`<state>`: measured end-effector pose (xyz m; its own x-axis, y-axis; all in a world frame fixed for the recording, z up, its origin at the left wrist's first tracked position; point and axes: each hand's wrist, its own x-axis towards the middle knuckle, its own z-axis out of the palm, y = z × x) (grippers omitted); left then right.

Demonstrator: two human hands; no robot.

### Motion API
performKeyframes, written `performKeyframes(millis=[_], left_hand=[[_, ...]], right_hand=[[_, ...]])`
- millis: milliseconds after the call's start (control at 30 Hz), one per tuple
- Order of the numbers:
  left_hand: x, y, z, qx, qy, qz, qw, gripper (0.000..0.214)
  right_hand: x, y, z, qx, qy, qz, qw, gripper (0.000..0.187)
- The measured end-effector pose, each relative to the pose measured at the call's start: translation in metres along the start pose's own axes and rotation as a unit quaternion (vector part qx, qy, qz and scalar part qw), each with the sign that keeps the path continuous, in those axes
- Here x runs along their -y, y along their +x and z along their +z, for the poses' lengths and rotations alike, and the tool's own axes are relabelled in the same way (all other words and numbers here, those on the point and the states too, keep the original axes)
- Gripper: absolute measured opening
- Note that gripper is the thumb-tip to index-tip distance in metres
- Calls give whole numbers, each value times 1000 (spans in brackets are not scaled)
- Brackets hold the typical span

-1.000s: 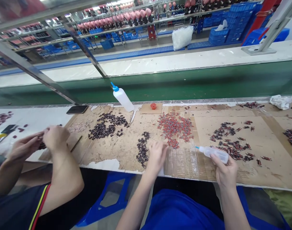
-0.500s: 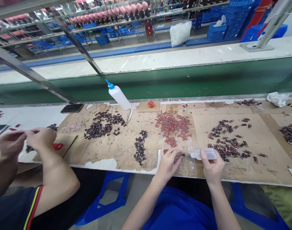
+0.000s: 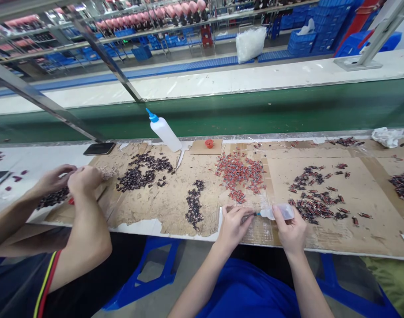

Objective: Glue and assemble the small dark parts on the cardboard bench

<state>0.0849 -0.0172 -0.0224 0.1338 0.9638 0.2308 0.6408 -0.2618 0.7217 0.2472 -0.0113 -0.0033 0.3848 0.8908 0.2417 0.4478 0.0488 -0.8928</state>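
Head view: the right hand [image 3: 289, 229] is clamped on a bottle [image 3: 279, 212] at the worktop's [image 3: 370, 238] near edge. Its nozzle points to 9 o'clock at a part [image 3: 249, 215] pinched in the left hand [image 3: 233, 223]. Red parts [image 3: 241, 170] lie at 12 o'clock from the hands and dark parts [image 3: 193, 205] at 9 o'clock. A co-worker's hands [image 3: 72, 179] are together farther out at 9 o'clock.

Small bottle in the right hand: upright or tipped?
Tipped. The small bottle lies about level in the right hand, its blue nozzle pointing left at a small part pinched in the left hand.
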Motion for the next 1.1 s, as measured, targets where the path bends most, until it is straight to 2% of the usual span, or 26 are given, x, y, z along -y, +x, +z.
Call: performKeyframes(millis=[267, 633, 767, 867, 967, 1100], left_hand=[[-1, 0, 0, -4, -10, -1, 1000, 8], [-1, 0, 0, -8, 6, 0, 1000, 8], [0, 0, 2, -1, 8, -8, 1000, 8], [0, 0, 2, -5, -12, -5, 1000, 7], [2, -1, -5, -36, -27, 7, 999, 8], [8, 2, -19, -119, 40, -29, 992, 9]], right_hand=[[0, -1, 0, -18, 9, 13, 1000, 40], [1, 2, 0, 0, 40, 20, 999, 37], [-5, 1, -1, -20, 63, 48, 997, 36], [-11, 2, -1, -65, 130, 79, 986, 35], [-13, 5, -1, -109, 187, 85, 973, 37], [-11, 12, 2, -87, 206, 55, 973, 49]])
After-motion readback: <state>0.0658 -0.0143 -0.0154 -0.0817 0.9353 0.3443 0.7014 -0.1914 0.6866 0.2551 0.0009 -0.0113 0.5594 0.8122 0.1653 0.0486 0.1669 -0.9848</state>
